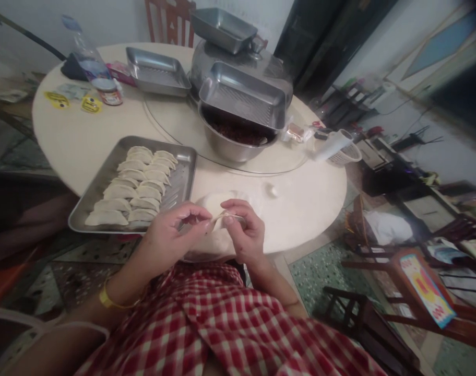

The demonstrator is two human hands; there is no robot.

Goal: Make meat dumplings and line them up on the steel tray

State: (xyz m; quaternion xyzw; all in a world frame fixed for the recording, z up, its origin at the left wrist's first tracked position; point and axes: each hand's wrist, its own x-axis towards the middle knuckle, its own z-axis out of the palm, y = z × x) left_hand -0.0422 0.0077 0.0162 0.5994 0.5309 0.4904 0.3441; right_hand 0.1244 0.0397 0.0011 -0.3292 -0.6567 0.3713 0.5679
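Note:
My left hand (171, 235) and my right hand (244, 232) meet at the near edge of a round white table (85, 146). Both pinch a folded dumpling (219, 218) between fingertips, the left at its left end, the right along its top edge. A flat round dough wrapper (214, 201) lies on the table just behind them. Left of my hands a metal tray (181, 180) holds several folded dumplings (138, 188) in two rows. A steel bowl (230, 149) of dark filling stands behind.
A small dough lump (272, 190) lies right of the wrapper. Empty metal trays (157, 70) are stacked on the bowl and on a pot lid behind. A plastic bottle (91, 60) stands far left. Wooden chairs (387, 292) crowd the floor at right.

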